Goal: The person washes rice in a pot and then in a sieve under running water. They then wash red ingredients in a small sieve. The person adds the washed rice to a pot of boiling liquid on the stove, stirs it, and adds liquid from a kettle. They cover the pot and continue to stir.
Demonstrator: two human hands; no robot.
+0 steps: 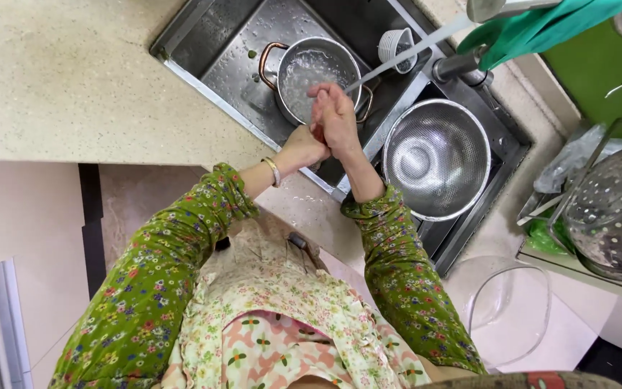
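My left hand [302,149] and my right hand [337,117] are pressed together over the sink [214,32], in the path of a thin water stream [412,49] from the tap [461,66]. A small red thing [318,134] shows between the palms; what it is cannot be told. My left wrist wears a bracelet. Just beyond the hands stands a steel pot [309,70] with copper-coloured handles, holding water. Both sleeves are green with a flower print.
A steel mesh colander [437,158] sits in the right part of the sink. A small white ribbed cup [395,45] stands behind the pot. A green cloth [534,29] hangs over the tap. A perforated metal basin [613,212] and a clear plastic bowl [505,310] are at right. Speckled counter [73,79] lies left.
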